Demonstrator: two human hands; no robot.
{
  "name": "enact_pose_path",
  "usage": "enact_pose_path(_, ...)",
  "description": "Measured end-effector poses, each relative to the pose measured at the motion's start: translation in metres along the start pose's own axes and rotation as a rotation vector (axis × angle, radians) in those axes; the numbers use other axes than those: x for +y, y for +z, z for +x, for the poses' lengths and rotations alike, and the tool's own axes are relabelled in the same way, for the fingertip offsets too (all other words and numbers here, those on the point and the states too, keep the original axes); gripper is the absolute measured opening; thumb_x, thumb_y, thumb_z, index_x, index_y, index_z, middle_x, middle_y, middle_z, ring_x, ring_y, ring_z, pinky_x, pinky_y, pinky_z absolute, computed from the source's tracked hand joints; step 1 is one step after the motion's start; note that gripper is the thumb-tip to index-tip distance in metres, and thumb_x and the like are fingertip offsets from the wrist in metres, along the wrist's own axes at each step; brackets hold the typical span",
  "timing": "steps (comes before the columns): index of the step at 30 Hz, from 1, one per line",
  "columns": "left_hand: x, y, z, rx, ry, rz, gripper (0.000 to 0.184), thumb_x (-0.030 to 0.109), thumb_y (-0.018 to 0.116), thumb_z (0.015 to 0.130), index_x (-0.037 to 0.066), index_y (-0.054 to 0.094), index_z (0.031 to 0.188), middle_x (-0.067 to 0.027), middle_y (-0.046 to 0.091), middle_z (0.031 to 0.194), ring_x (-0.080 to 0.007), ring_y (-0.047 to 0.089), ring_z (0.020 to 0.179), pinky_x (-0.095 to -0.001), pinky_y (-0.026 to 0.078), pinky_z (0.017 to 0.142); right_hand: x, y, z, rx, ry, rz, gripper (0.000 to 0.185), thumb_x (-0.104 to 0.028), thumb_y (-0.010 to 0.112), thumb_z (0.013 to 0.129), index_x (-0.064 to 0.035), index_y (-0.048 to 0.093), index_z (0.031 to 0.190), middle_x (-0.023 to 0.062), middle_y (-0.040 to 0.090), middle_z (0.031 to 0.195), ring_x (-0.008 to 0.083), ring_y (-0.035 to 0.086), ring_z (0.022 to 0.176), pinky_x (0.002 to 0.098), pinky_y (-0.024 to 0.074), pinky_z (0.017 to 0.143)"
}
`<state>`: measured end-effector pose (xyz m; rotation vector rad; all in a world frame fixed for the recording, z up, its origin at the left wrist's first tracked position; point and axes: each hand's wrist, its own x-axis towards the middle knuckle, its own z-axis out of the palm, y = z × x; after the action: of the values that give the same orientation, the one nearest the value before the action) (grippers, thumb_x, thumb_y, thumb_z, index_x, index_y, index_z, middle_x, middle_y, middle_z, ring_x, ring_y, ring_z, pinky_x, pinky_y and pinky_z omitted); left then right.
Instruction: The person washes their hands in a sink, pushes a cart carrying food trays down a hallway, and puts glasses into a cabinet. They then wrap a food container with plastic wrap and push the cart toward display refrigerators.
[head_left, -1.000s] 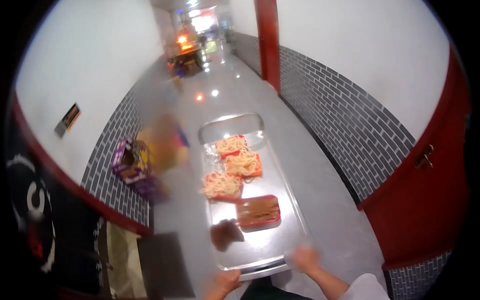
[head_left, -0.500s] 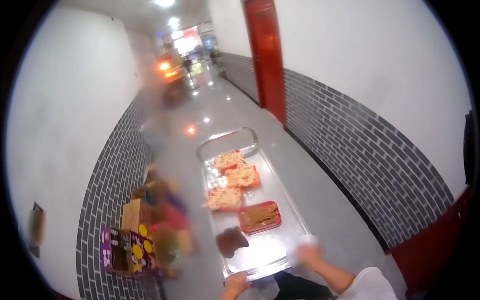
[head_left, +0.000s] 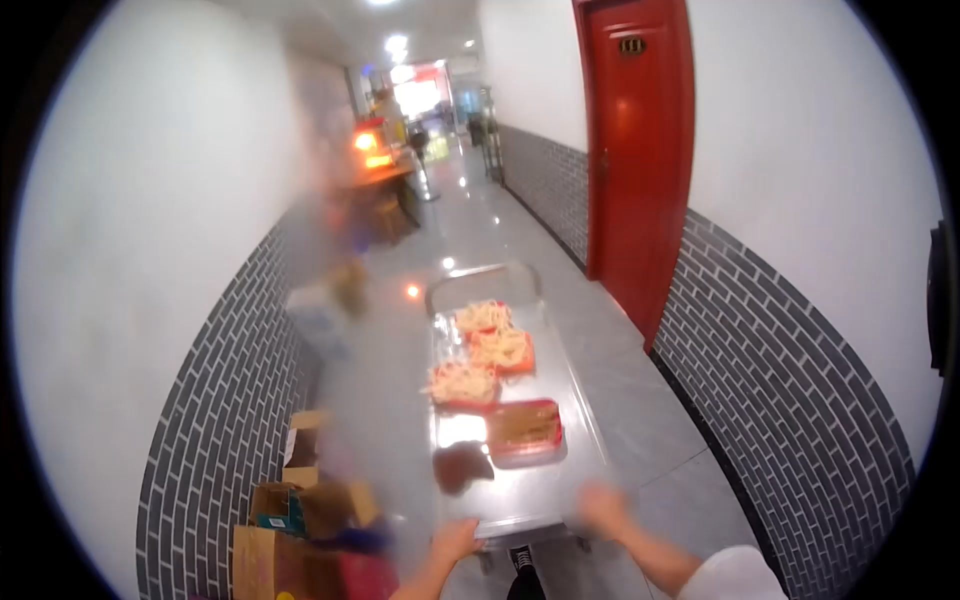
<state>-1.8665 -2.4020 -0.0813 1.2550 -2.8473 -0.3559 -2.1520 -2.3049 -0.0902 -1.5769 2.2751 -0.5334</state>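
Note:
A metal trolley (head_left: 570, 395) stands in front of me, its raised far rail (head_left: 515, 272) pointing down the corridor. My left hand (head_left: 457, 538) is closed on its near left corner. At the near right corner is my right hand (head_left: 605, 510), smeared by motion, so its fingers do not show clearly. On the trolley top sit three red trays heaped with pale noodle-like strands: a far one (head_left: 483, 318), a middle one (head_left: 502, 350) and a left one (head_left: 463, 384). Nearer lies a red tray of brown strips (head_left: 527, 428), beside a dark brown flat piece (head_left: 462, 467).
Cardboard boxes (head_left: 270, 565) stand along the left wall, with a blurred white box (head_left: 320, 315) further up. A table (head_left: 385, 175) with an orange glowing object is ahead on the left. A red door (head_left: 645, 160) is set in the right wall; the tiled floor (head_left: 650, 430) shines.
The trolley and I have advanced along the corridor: the boxes and the red door appear nearer. White seen at my right hand before no longer shows. The food keeps its place on the trolley.

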Motion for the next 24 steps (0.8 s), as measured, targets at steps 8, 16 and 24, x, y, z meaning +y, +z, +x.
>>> enact_pose_path(8, -0.110, -0.051, 0.305, 0.158, 0.081, 0.006, 0.032, 0.035, 0.068, 0.056, 0.009, 0.051, 0.066, -0.0074, 0.056, 0.063, -0.0272, 0.057, 0.060, -0.0380, 0.045, 0.052, -0.017, -0.030, 0.337, 0.131, 0.138, 0.012, 0.026, -0.028, 0.043, 0.075, -0.0072, 0.057, 0.068, 0.0178, 0.058, 0.065, 0.0329, 0.057, 0.062, 0.0439, 0.0422, 0.057)
enact_pose_path(16, -0.223, -0.099, 0.613, 0.180, 0.047, -0.012, 0.030, 0.032, 0.066, 0.058, 0.008, 0.050, 0.067, -0.0083, 0.055, 0.060, -0.0271, 0.056, 0.057, -0.0379, 0.044, 0.050, -0.018, -0.037, 0.676, 0.315, 0.020, -0.029, 0.024, -0.027, 0.046, 0.072, -0.0073, 0.056, 0.063, 0.0168, 0.054, 0.053, 0.0352, 0.053, 0.051, 0.0442, 0.0411, 0.050)
enact_pose_path(24, -0.355, -0.146, 0.883, 0.180, 0.016, -0.032, 0.029, 0.030, 0.068, 0.056, 0.009, 0.051, 0.068, -0.0079, 0.057, 0.062, -0.0261, 0.058, 0.058, -0.0384, 0.046, 0.052, -0.036, -0.034, 0.998, 0.304, -0.020, 0.013, 0.024, -0.027, 0.045, 0.074, -0.0077, 0.054, 0.063, 0.0162, 0.052, 0.051, 0.0356, 0.052, 0.049, 0.0450, 0.0397, 0.049)
